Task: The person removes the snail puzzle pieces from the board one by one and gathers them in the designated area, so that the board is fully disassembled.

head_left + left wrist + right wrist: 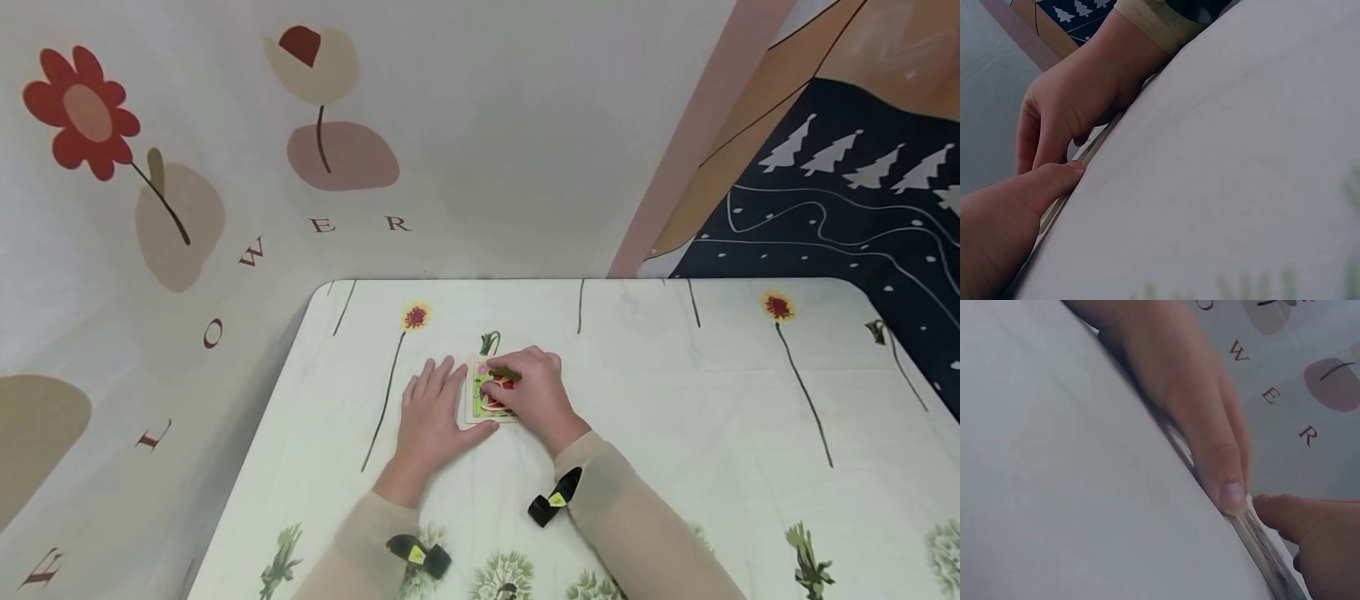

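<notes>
A small, thick-edged picture board (pixel 477 407), which looks like a puzzle, lies flat on the table with a green, yellow and red picture. My left hand (pixel 435 412) lies at its left side, fingers spread nearly straight, thumb touching the near edge; the left wrist view shows that thumb (pixel 1063 177) on the edge. From the right, my right hand (pixel 536 392) reaches over the board, its thumb and forefinger pinching a dark green and red piece (pixel 506 374) at the picture. The hand covers the board's right part. The piece's outline is partly hidden.
The white tablecloth (pixel 675 400) has printed flowers and leaves. Behind the table's far edge hangs a pale cloth (pixel 487 192) with flower prints and letters. At the far right is a dark blue cloth (pixel 810 208) with white trees. Black wrist cameras (pixel 555 497) sit on both sleeves.
</notes>
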A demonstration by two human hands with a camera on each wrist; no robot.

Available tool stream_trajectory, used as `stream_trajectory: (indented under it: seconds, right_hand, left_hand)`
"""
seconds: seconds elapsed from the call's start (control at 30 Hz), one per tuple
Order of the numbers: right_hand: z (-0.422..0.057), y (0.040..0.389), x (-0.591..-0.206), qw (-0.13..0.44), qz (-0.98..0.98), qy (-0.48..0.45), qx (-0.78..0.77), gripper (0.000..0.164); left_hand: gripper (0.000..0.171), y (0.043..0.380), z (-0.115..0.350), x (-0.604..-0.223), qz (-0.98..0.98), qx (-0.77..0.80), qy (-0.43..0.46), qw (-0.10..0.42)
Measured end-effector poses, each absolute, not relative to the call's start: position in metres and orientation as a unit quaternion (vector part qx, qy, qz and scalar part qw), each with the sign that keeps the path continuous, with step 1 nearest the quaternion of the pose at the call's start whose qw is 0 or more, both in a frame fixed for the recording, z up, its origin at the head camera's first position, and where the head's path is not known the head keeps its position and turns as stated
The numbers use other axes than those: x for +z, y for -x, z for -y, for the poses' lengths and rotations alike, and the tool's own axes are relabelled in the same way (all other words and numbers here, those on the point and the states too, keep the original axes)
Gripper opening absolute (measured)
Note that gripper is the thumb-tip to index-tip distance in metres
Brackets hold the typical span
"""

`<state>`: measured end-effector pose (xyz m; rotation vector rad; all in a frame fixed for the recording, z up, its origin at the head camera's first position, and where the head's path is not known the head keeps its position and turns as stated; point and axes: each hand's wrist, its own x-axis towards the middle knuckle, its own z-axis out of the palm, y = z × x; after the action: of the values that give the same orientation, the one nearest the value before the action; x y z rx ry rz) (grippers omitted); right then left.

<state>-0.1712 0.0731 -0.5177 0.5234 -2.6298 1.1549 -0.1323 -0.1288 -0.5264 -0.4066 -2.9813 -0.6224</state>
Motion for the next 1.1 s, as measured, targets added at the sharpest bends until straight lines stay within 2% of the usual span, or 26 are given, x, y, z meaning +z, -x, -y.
stream_trajectory:
  seconds: [0.23, 0.37, 0.73, 1.1]
  right_hand:
    - [-0.086, 0.176, -0.521, 0.131, 0.853, -0.264, 0.431, 0.035]
    - [-0.094, 0.177, -0.521, 0.131, 0.841, -0.282, 0.443, 0.034]
    - [-0.129, 0.176, -0.52, 0.082, 0.861, -0.244, 0.438, 0.037]
    - [-0.168, 0.178, -0.519, 0.075, 0.88, -0.213, 0.417, 0.033]
  left_hand:
    - [0.103, 0.132, 0.13, -0.525, 0.97, -0.202, 0.133, 0.025]
    - [0.104, 0.133, 0.13, -0.525, 0.971, -0.198, 0.135, 0.023]
    - [0.107, 0.133, 0.129, -0.525, 0.973, -0.19, 0.129, 0.017]
    - [0.107, 0.131, 0.129, -0.523, 0.972, -0.197, 0.124, 0.015]
